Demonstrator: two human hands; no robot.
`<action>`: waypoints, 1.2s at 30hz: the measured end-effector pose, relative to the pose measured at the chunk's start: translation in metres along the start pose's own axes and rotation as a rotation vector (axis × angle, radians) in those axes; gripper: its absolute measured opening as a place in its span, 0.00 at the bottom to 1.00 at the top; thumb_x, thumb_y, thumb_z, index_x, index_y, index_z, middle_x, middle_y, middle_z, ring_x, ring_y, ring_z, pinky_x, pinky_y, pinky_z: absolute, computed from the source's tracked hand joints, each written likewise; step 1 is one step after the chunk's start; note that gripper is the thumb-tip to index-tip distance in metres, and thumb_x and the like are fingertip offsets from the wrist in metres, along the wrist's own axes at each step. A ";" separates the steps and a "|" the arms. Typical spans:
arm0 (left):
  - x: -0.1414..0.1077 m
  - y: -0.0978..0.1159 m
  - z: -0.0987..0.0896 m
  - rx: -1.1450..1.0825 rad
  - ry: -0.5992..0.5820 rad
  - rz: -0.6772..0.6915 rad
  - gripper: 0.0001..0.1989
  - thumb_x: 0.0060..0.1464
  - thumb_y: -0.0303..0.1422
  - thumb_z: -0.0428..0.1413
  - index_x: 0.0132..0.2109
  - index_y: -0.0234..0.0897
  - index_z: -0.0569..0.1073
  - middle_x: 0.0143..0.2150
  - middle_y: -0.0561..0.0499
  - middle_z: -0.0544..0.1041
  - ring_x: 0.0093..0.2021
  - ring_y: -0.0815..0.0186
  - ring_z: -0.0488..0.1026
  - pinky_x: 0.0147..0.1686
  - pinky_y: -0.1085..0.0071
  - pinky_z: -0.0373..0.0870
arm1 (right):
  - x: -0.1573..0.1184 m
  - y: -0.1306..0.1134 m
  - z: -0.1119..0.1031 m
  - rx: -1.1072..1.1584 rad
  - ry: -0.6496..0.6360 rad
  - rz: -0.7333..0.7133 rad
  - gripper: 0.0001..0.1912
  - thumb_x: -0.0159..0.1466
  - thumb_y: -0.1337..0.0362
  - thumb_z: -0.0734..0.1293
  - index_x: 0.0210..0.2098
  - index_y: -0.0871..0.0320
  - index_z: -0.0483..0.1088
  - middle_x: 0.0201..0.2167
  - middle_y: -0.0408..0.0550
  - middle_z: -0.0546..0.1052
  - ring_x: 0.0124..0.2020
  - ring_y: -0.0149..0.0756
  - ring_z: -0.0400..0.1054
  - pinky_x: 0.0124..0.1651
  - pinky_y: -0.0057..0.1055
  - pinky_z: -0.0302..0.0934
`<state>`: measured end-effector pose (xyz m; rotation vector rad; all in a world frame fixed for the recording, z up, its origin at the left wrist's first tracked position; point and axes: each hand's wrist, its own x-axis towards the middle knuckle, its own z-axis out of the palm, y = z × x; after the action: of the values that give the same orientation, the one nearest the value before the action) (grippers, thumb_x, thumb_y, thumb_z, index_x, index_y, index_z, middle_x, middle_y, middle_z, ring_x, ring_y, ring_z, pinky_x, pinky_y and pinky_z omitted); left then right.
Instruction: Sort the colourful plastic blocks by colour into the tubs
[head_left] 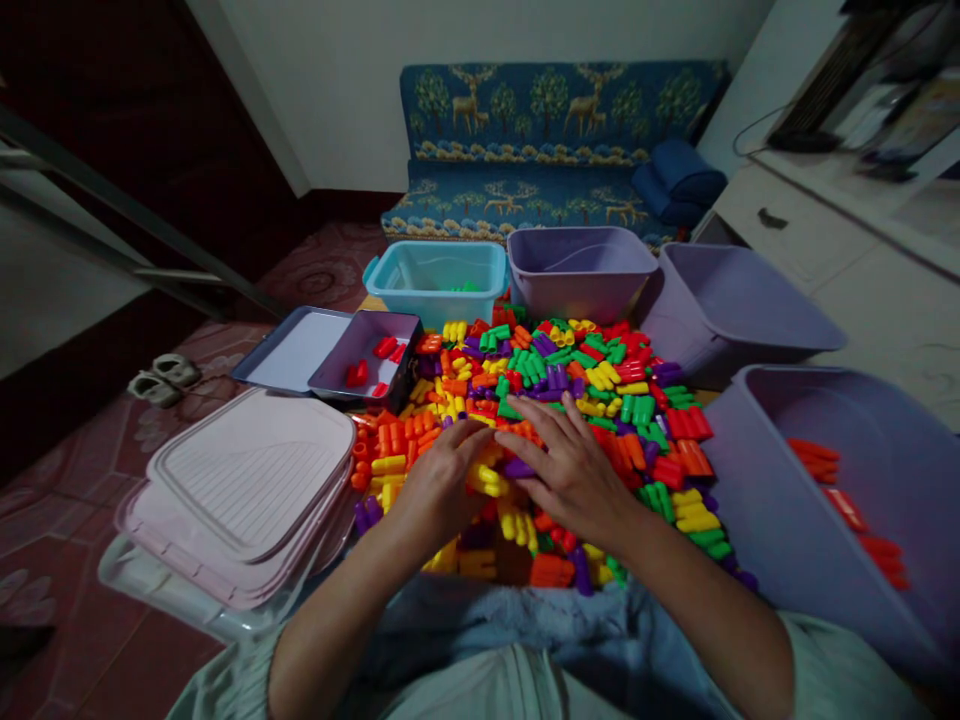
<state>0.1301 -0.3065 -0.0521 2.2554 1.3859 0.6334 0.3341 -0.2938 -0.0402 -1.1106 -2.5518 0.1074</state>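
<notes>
Glossy plastic toy blocks shaped like rows of joined tubes lie in a thick heap before me. My left hand [444, 478] is over the near middle, its fingers bent and closed around a yellow block [489, 480]; the thumb is mostly hidden. Just to its right, my right hand [568, 468] reaches over the heap, palm down and fingers spread. A purple block [519, 468] shows beneath it between thumb and index finger; I cannot tell whether they touch it. The fingertips of both hands nearly meet. Orange blocks [397, 437] lie left of my left hand.
Behind the heap stand a turquoise bin [439, 262] and a purple bin [581, 250]. More purple bins [739, 300] line the right; the nearest bin [757, 470] holds several red and orange blocks. An open case [365, 355] with red blocks and stacked lids [251, 470] sit left.
</notes>
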 end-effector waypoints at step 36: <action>-0.018 -0.014 0.012 -0.032 -0.023 0.020 0.40 0.48 0.20 0.55 0.67 0.43 0.54 0.63 0.40 0.64 0.61 0.55 0.65 0.57 0.56 0.66 | -0.003 -0.035 0.026 0.141 -0.144 0.147 0.25 0.56 0.81 0.57 0.51 0.61 0.66 0.64 0.63 0.56 0.63 0.49 0.57 0.59 0.42 0.62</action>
<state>0.1200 -0.3180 -0.0729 2.2467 1.3350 0.6303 0.3027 -0.3186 -0.0583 -1.2752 -2.5367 0.4123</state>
